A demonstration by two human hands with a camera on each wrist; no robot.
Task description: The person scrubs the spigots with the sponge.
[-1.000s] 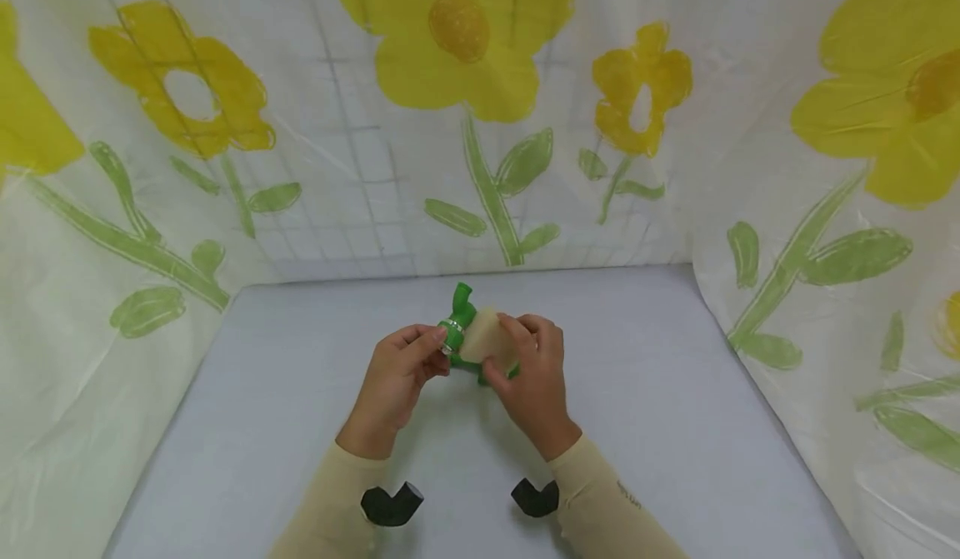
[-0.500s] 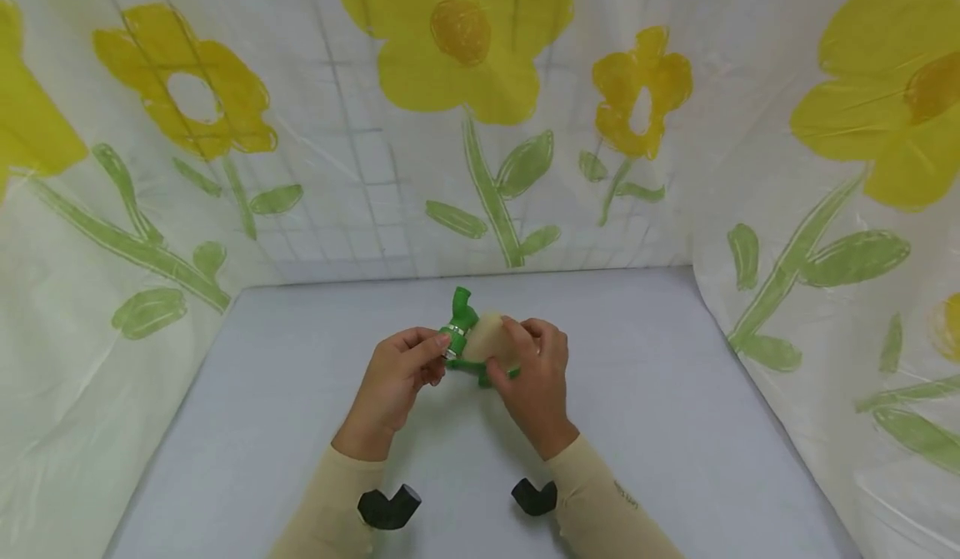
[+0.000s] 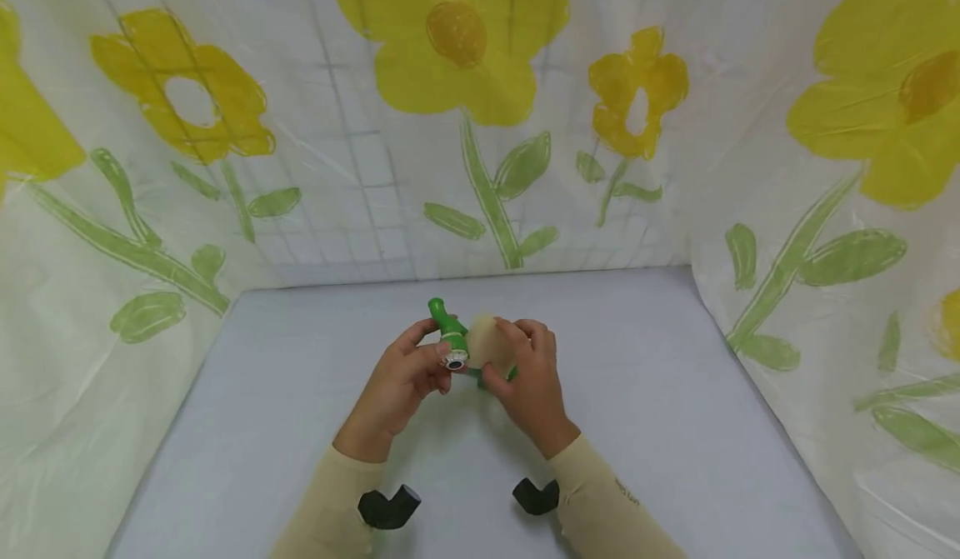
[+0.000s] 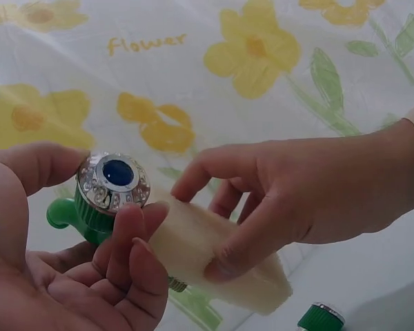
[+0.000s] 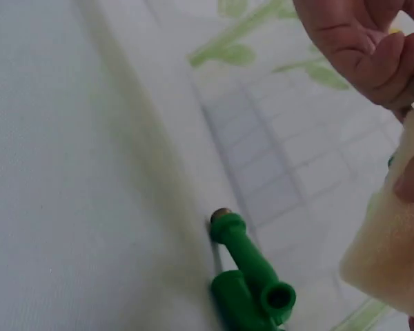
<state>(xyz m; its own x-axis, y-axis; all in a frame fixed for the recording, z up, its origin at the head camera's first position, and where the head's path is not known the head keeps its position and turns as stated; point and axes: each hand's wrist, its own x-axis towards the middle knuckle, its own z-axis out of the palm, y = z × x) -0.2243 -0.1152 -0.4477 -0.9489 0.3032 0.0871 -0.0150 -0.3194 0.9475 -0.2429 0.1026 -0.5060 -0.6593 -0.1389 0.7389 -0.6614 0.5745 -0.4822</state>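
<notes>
My left hand (image 3: 405, 380) holds a green plastic faucet (image 3: 453, 342) between thumb and fingers. The faucet's silver, studded end cap (image 4: 116, 179) with a dark blue centre faces the camera in the left wrist view. My right hand (image 3: 534, 380) grips a pale beige sponge (image 3: 484, 344) close to the faucet's right side; whether they touch, I cannot tell. A second green faucet (image 5: 252, 276) lies beyond the hands in the right wrist view. Only bits of green show under the sponge in the head view, the rest being hidden.
The pale grey tabletop (image 3: 285, 392) spreads around both hands. White curtains with yellow flowers (image 3: 472, 42) hang behind it and at both sides. A black bent piece (image 3: 390, 507) sits at the left sleeve, and a similar black piece (image 3: 536, 497) at the right sleeve.
My left hand has turned the faucet: its upper end has swung left and its silver cap now faces the head camera. The sponge and right hand have hardly moved.
</notes>
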